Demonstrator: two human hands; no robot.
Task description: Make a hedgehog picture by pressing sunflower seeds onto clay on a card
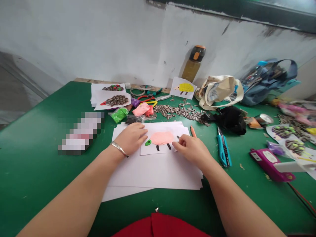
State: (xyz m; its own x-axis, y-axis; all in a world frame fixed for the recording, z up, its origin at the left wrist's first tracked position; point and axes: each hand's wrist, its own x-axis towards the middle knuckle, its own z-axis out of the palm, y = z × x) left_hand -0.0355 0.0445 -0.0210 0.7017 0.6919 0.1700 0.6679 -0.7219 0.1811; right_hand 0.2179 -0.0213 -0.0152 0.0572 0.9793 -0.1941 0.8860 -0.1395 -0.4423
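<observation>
A small white card [148, 150] lies on a stack of white paper [153, 174]. On it is a flat animal shape with a pink clay body [161, 138], a green clay head [148, 142] and two black legs. My left hand [132, 136], with a silver bracelet at the wrist, rests flat with fingers out at the card's left edge. At the card's right side, my right hand [191, 146] has its thumb and forefinger pinched. A small dark sunflower seed [178, 137] pokes from that pinch, close to the pink body.
Loose sunflower seeds [172, 112] are spread behind the paper, beside clay packets [119, 114] and pliers [148, 98]. To the right lie an orange pen [193, 131], a blue utility knife [223, 149] and a magenta device [271, 164]. A bottle [194, 64] stands against the wall near a cloth bag [222, 92].
</observation>
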